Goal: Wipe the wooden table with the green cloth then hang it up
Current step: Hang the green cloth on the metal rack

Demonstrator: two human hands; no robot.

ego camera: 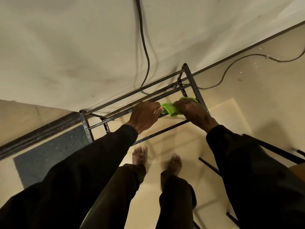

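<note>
The green cloth (170, 109) lies bunched over a middle bar of a dark metal rack (193, 81) that stands against the wall. My right hand (194, 111) grips the cloth's right part from above. My left hand (145, 115) pinches the cloth's left end with its fingertips. Both hands hide much of the cloth. At the lower right edge a corner of the wooden table (297, 169) shows.
A black cable (145, 47) hangs down the wall behind the rack, and another cable (234, 63) runs along the floor to the right. A grey mat (49, 156) lies on the floor at left. My bare feet (140, 156) stand before the rack. Dark metal legs (209, 166) stand at right.
</note>
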